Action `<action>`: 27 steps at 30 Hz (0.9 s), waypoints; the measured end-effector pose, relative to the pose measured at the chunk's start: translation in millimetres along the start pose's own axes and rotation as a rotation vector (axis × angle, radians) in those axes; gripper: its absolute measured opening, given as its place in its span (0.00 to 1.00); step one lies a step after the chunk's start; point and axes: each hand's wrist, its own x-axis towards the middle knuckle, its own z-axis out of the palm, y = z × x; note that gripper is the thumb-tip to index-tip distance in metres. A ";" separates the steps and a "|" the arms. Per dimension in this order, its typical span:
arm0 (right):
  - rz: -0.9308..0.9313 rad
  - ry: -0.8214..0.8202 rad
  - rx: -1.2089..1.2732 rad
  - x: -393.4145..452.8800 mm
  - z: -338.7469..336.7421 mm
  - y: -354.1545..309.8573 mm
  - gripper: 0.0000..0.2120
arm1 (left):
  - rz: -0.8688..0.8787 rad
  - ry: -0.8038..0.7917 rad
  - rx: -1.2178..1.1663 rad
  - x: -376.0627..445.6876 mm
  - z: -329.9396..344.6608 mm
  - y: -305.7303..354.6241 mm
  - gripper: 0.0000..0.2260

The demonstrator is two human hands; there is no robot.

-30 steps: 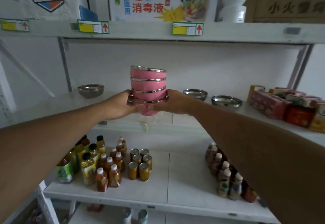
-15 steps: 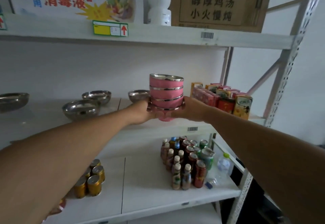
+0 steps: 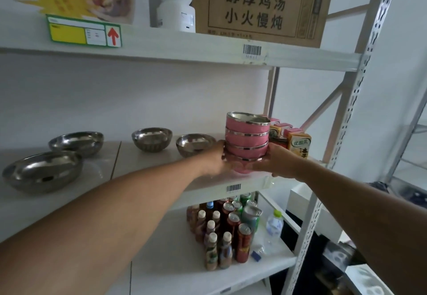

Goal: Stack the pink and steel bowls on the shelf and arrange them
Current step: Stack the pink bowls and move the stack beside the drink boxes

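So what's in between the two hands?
The stack of pink bowls. The left hand grips it on one side and the right hand on the other, low down, just above the shelf. The head view shows it.

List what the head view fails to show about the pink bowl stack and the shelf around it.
- Base of the pink bowl stack: covered by the left hand and right hand, so contact with the shelf is unclear.
- Juice cartons: partly behind the stack.
- Barcode label: too small to read.
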 end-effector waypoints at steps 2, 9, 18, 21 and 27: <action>0.046 0.010 -0.011 1.0 -0.7 8.8 0.14 | 0.023 -0.026 -0.060 5.2 3.3 -1.6 0.18; 0.182 0.022 -0.037 5.4 1.8 17.7 0.13 | 0.101 -0.112 -0.176 12.7 7.2 -9.0 0.14; 0.267 0.161 -0.022 3.4 12.6 29.7 0.21 | -0.048 -0.032 -0.136 8.6 8.1 -16.2 0.30; 0.262 0.195 -0.094 3.3 15.8 29.7 0.21 | -0.099 -0.024 -0.098 4.0 5.5 -17.8 0.39; 0.309 0.219 -0.146 9.1 21.5 28.0 0.22 | -0.145 -0.011 0.037 -8.2 0.5 -18.3 0.40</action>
